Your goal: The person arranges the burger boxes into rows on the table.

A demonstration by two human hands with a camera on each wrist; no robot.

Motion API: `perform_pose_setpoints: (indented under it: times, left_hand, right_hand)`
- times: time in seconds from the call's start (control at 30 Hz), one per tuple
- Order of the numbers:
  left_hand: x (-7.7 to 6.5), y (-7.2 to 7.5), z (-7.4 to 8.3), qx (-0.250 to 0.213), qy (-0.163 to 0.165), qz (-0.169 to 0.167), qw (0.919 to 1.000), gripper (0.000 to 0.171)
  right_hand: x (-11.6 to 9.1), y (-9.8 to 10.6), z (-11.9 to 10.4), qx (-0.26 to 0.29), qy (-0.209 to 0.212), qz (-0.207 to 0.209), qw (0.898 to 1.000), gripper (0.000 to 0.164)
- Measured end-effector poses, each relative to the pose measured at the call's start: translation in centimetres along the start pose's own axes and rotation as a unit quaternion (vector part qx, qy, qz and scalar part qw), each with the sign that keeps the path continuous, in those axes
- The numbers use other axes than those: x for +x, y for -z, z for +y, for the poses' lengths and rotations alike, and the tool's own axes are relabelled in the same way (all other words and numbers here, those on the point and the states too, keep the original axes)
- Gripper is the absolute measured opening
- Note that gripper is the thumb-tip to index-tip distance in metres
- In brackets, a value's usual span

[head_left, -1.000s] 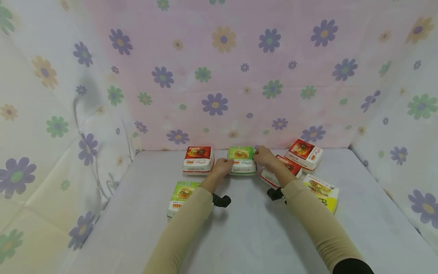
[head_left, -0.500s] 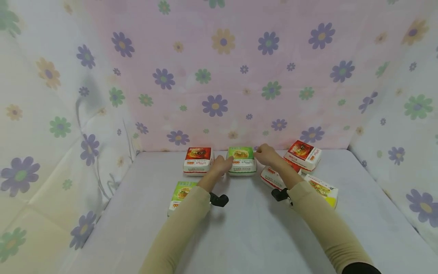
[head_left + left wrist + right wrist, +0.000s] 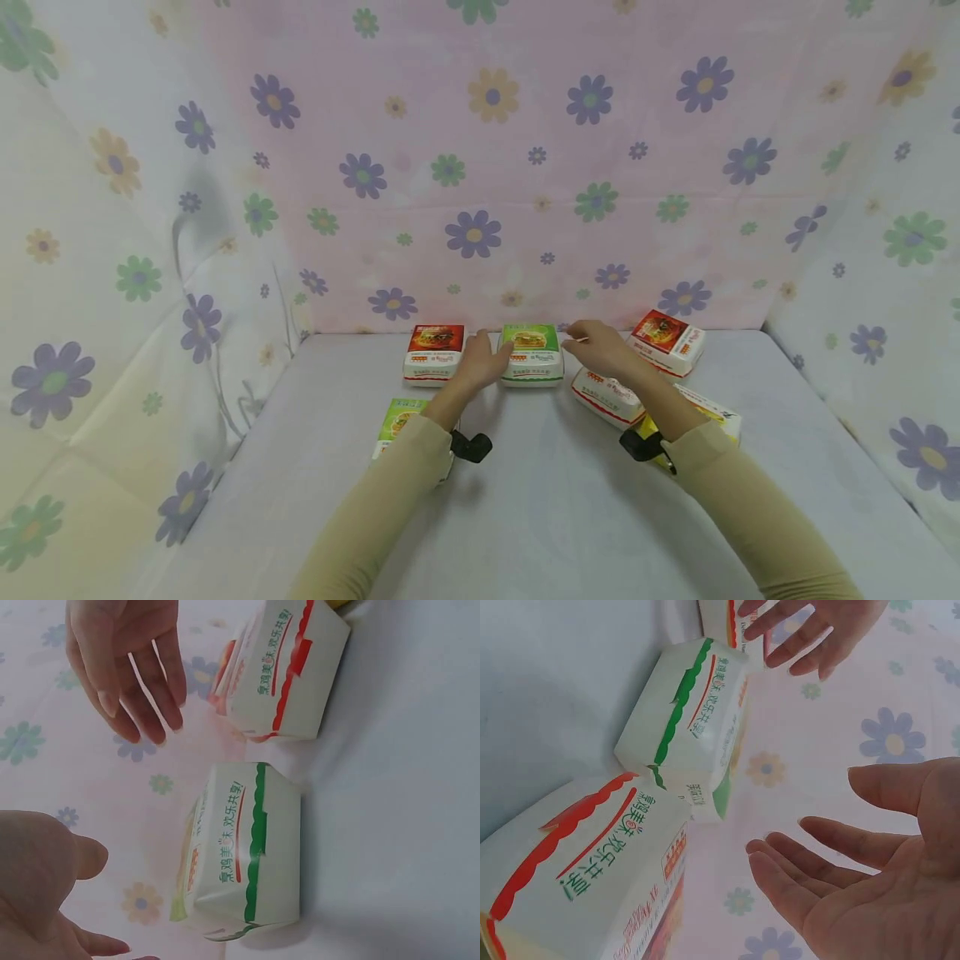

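Note:
A green-and-white burger box (image 3: 531, 360) sits at the back middle, against the flowered backdrop. My left hand (image 3: 482, 360) is just left of it, fingers loosely extended, with nothing held. On its other side my right hand (image 3: 602, 347) hovers, its spread fingers off the carton. In the left wrist view, gaps show between the green-edged box (image 3: 244, 847) and both hands. The right wrist view has my right palm (image 3: 870, 885) turned up with relaxed, bare fingers. A red-topped burger box (image 3: 433, 357) stands left of my left hand; another red-edged box (image 3: 603, 393) lies partly under my right forearm.
At the back right is a further red burger box (image 3: 666, 342). A yellow-and-white box (image 3: 712, 407) lies in front of it, partly covered by my right sleeve. A second green box (image 3: 397, 423) is at the front left, partly behind my left forearm.
Both hands have come off the middle green box and spread apart, with the fingers opening. The right hand has shifted right. That box stays in nearly the same place.

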State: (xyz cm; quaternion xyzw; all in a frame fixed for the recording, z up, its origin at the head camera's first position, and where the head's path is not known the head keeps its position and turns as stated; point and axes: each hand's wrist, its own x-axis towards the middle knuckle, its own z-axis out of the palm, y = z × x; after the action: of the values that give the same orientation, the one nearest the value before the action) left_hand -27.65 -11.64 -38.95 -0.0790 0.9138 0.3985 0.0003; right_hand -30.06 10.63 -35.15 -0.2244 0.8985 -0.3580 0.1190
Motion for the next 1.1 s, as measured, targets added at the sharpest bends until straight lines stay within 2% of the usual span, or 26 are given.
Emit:
perform_pose_setpoints:
  times: [0.1,0.3,0.4,0.53,0.7,1.1]
  left_hand:
    - [-0.4,0.0,0.0,0.001,-0.016,0.004,0.9999,0.069]
    - [-1.3,-0.1,0.2,0.009,-0.038,0.001,0.9993,0.066]
    - [-1.9,-0.2,0.4,0.003,-0.060,-0.008,0.9982,0.065]
    - [-2.7,-0.7,0.4,0.021,-0.093,-0.014,0.9954,0.063]
    - [-3.6,-1.5,0.6,0.008,-0.124,-0.027,0.9920,0.059]
    - [-5.1,-4.2,1.2,-0.040,-0.142,-0.073,0.9864,0.054]
  right_hand:
    - [-1.1,0.2,0.2,0.001,0.010,0.004,1.000,0.050]
    - [-3.3,0.1,0.6,0.013,0.000,0.017,1.000,0.051]
    - [-4.3,-0.5,1.0,0.005,0.015,0.039,0.999,0.047]
    - [-5.4,-1.5,2.0,-0.007,0.047,0.079,0.996,0.043]
    - [-6.8,-2.4,3.1,-0.012,0.051,0.108,0.993,0.044]
    - [-10.3,-1.9,5.0,-0.040,0.026,0.113,0.992,0.052]
